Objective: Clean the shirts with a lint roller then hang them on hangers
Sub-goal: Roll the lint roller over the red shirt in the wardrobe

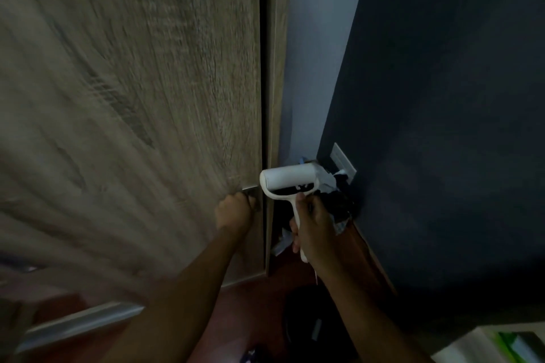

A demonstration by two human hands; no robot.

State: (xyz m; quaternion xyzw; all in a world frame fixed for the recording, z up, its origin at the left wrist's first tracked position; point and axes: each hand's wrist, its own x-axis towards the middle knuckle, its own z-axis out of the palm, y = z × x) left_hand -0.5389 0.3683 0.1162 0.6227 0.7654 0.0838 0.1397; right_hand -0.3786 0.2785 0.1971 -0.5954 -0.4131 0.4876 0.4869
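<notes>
Shirts are not in view, likely behind the wooden wardrobe door point(132, 97). Left hand point(234, 210), its grip closed on the door's handle point(250, 192), seems to work it. Right hand point(314, 232) carries the lint roller point(290, 181), grip wrapped round its stem, keeping it ready.

My left grip point(234, 210) is on the handle point(250, 192) at the wardrobe door's point(132, 82) right edge. Just right of it, my right grip point(314, 234) holds the lint roller point(290, 182) before the wall socket point(343, 163).
</notes>
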